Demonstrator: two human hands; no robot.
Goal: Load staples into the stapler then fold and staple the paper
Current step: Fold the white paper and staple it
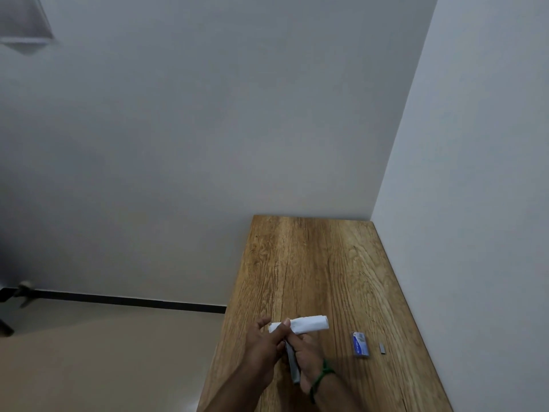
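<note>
A folded white paper is held above the near part of the wooden table. My left hand pinches its left end between thumb and fingers. My right hand, with a green band at the wrist, grips a grey stapler whose front end reaches under the paper. A small blue staple box lies on the table to the right, and a short grey strip of staples lies just beyond it.
The table stands in a corner, with white walls at its far end and along its right side. Its left edge drops to a beige floor with a dark skirting line.
</note>
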